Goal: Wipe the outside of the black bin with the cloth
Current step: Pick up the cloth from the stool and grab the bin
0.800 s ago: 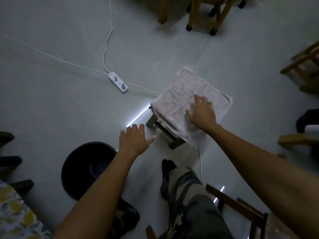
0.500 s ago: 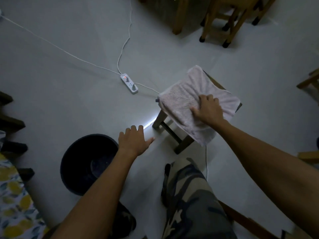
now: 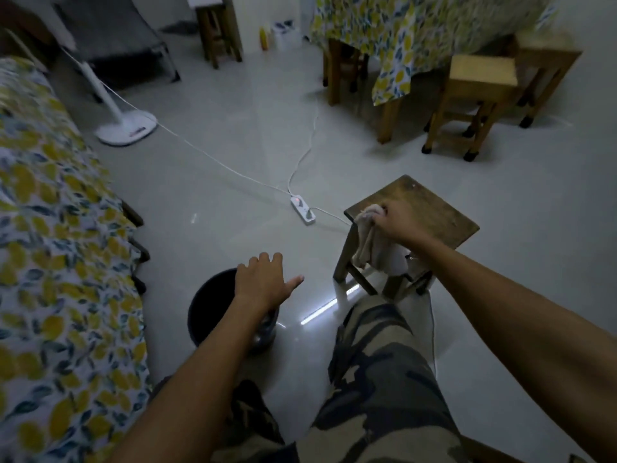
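The right hand (image 3: pixel 394 222) is closed around a bunched pale cloth (image 3: pixel 369 243), which hangs off the near left corner of a small wooden stool (image 3: pixel 430 208). The left hand (image 3: pixel 262 282) is spread open, palm down, empty, over the far rim of the black bin (image 3: pixel 208 307). The bin stands on the grey floor (image 3: pixel 217 202), left of the person's camouflage-trousered knee (image 3: pixel 374 349).
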The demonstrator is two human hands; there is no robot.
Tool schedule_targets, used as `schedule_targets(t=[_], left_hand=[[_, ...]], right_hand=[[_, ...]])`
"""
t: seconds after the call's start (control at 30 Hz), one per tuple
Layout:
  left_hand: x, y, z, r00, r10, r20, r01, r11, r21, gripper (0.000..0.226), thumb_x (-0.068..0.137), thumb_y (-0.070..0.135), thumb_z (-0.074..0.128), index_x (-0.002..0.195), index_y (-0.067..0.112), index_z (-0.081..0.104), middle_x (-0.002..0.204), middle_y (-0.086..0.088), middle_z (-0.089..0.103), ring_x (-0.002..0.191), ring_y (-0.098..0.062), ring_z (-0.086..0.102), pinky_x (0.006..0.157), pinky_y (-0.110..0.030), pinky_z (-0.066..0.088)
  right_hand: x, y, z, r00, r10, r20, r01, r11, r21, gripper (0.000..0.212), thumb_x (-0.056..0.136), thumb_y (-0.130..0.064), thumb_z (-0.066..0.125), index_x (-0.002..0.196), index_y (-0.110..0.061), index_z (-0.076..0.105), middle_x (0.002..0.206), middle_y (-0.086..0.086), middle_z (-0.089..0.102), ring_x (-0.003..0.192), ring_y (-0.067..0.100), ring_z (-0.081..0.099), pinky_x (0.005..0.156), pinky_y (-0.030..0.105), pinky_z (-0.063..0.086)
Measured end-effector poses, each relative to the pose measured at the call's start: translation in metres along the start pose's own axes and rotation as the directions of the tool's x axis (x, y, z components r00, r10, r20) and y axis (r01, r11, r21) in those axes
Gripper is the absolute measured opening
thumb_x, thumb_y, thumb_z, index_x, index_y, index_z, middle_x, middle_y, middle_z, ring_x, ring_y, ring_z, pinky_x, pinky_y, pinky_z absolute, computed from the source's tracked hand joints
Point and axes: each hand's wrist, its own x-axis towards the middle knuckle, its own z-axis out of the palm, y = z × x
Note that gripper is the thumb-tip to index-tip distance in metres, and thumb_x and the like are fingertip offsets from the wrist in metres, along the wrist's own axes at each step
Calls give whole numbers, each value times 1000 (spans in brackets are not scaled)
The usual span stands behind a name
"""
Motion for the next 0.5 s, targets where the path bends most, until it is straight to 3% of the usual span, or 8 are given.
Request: schedule_targets(t=[0.1,0.3,0.43,0.5], left_hand=[[-12,-9,0,1000,-25,-2,25,1000,5,74,90,75,38,138,19,47,135,-12,54,122,-33,52,97,-46,41],[-3,-33,21,998,-46,52,47,999,-15,71,90,73,39,134,18,49,136,-13,56,122,-34,53,98,-49,44],[27,-49,59,988,-45,148,47,999,-9,70,91,71,39,136,17,47,137,-15,54,123,-35,52,100,-50,43],[46,-54,86,976,-41,212,45,999,-10,70,91,71,38,135,18,48,136,-15,54,122,-35,52,100,-51,42]], right_hand=[[-10,-40,-7,996,-73,-49,77,993,86,26,100,-26,58,107,-6,73,100,5,69,95,25,65,85,41,54],[-16,-81,24,994,-111,16,103,963,250,31,98,-36,63,115,-12,73,108,6,75,101,24,69,91,44,59],[4,-81,85,991,-74,112,37,953,300,32,100,-36,62,117,-11,72,106,5,72,95,20,68,74,25,54],[15,-76,122,986,-22,164,-30,951,308,33,100,-36,62,119,-12,71,109,4,72,99,20,67,83,31,58]])
